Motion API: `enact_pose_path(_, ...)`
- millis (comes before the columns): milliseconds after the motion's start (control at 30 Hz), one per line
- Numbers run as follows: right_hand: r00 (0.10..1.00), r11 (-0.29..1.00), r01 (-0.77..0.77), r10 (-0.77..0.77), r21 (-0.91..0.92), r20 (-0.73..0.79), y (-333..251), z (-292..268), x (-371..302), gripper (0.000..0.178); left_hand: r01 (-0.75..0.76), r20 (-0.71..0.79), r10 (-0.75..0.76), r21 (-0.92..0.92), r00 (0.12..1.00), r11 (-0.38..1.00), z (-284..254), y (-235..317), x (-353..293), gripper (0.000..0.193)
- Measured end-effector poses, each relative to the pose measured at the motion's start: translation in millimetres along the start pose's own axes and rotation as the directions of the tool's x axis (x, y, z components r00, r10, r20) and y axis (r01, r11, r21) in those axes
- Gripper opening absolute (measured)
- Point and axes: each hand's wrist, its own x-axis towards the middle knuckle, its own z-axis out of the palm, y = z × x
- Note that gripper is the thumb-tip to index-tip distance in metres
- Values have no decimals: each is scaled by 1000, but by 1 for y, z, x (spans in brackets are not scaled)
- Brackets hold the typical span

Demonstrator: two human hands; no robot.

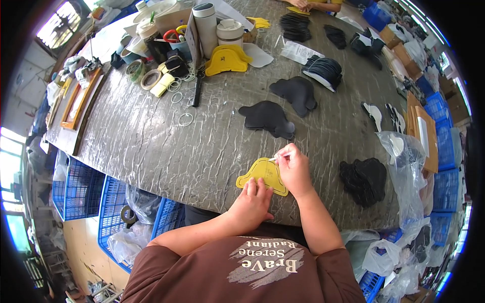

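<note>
A yellow shaped template [266,174] with slots along its border lies at the table's near edge. My left hand [254,198] rests on its lower part, fingers stretched out and pressing down. Between the fingers of my right hand [295,170] is a thin white marking pen [277,158], its tip at the template's upper right edge. Whether a dark piece lies under the template is hard to see. Beyond my hands are two stacks of black cut pieces, one nearer [266,119] and one farther [295,95].
More black pieces [362,182] are piled at the right, beside a clear plastic bag [404,166]. Another yellow template [228,59] leans by a white bottle [204,30], tape rolls [150,79] and scissors [172,35]. Blue crates [83,187] stand below. Another person's hands [302,5] work at the far edge.
</note>
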Motion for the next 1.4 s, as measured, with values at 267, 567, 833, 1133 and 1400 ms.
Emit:
enact_pose_path(267,998,998,61,-61,14,-16,8,0,-2,10,-2,-9,3,17,1000,1000,2,0,1,75)
enact_pose_path(567,997,998,53,-54,-19,-49,10,-11,-18,8,6,1,-6,11,1000,1000,2,0,0,76)
enact_pose_path(833,993,999,10,-5,40,-119,9,-12,-53,8,11,-8,-11,5,1000,1000,2,0,0,76)
enact_pose_path(1133,987,997,75,-79,-31,-143,3,-21,-79,9,7,-13,-6,17,1000,1000,1,1,0,75)
enact_pose_path(1400,985,999,23,-18,30,-170,2,-31,-95,12,3,-9,-3,2,1000,1000,0,0,-1,75)
